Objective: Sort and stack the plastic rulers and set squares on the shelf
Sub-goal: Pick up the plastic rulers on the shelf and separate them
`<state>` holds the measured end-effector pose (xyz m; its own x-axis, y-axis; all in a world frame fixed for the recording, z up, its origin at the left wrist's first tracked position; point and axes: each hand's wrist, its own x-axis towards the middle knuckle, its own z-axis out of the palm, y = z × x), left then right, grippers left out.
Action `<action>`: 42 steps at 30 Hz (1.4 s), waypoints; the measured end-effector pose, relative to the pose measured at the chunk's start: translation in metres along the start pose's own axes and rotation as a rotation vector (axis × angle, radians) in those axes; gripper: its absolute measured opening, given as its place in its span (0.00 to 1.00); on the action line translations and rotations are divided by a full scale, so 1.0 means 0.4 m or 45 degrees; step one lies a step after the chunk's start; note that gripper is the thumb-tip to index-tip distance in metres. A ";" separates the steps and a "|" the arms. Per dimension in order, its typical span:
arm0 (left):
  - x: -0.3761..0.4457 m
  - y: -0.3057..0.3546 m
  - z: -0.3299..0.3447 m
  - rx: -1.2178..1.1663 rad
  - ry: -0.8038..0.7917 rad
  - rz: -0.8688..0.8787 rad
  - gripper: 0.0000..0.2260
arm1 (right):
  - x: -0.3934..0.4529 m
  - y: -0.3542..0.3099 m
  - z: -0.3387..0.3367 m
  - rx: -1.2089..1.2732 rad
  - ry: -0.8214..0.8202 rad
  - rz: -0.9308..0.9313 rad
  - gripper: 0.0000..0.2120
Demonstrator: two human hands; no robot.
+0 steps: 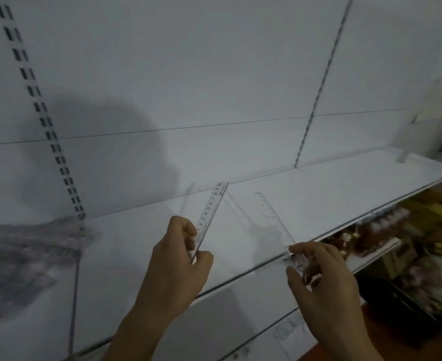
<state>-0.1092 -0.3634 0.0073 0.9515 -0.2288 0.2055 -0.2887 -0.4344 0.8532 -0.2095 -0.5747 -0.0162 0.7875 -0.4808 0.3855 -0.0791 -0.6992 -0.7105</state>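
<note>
My left hand [180,259] grips the lower end of a clear plastic ruler [210,213] with black numbers, held tilted up over the white shelf [344,186]. My right hand [318,272] pinches the near end of a second clear plastic piece [273,217] with faint markings; whether it is a ruler or a set square I cannot tell. Its far end points at the shelf's back. A blurred heap of clear plastic pieces [22,254] lies on the shelf at the left.
A white back panel with a slotted upright [45,118] rises behind the shelf. Below the shelf's front edge at the right, a lower shelf holds colourful packaged goods [410,238]. A pale object [433,121] stands at the far right end.
</note>
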 end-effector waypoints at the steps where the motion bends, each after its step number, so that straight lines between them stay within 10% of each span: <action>1: 0.002 0.027 0.057 -0.001 -0.034 0.023 0.12 | 0.005 0.040 -0.045 -0.010 0.014 0.022 0.19; 26: 0.239 0.634 1.302 0.044 -0.542 0.664 0.11 | 0.252 0.807 -0.801 -0.290 0.551 0.537 0.21; 42: 0.639 0.778 1.711 0.103 -0.577 0.514 0.16 | 0.865 1.206 -0.900 -0.270 0.476 0.404 0.09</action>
<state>-0.0283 -1.1533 -0.0030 0.6307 -0.7293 0.2651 -0.6408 -0.2969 0.7080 -0.1950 -1.2687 -0.0136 0.4368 -0.8144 0.3822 -0.4304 -0.5622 -0.7062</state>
